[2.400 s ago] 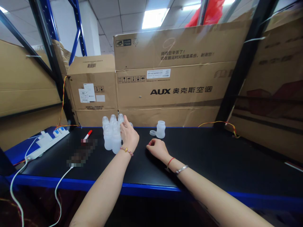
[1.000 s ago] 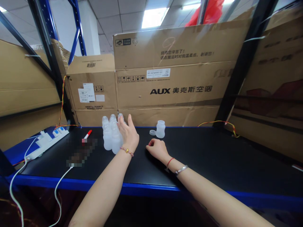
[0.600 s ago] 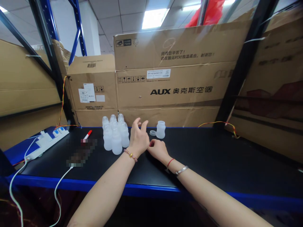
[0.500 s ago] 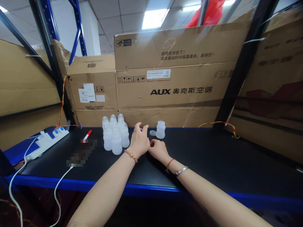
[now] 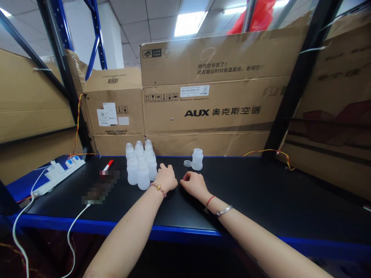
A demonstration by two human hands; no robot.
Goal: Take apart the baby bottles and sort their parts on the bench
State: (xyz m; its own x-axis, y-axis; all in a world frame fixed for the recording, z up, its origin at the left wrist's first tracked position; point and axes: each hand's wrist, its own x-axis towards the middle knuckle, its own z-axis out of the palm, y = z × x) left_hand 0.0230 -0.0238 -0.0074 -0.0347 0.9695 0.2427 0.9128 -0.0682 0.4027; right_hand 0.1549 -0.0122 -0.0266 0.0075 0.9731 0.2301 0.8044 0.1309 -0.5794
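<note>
My left hand [image 5: 165,178] rests on the black tabletop [image 5: 246,189] with its fingers curled under, just right of a tight group of several translucent plastic bottles [image 5: 142,173]. It holds nothing and looks very close to the nearest bottle. My right hand [image 5: 194,183] lies curled on the table beside it, also empty. Ahead of the right hand stand a lone translucent bottle [image 5: 197,160] and a flat plastic ring [image 5: 187,163] lying on the table. The back bottles in the group are partly hidden by the front ones.
A red-capped marker [image 5: 107,165] and a pixelated object [image 5: 100,187] lie left of the bottles. A white power strip [image 5: 58,178] with white cables sits at the left end. Cardboard boxes [image 5: 203,112] stand along the back edge, and the table has a blue front rail.
My left hand has left the bottles, risen with its fingers spread, and come down curled on the table right of them. The bottle group has spread slightly. My right hand has barely moved.
</note>
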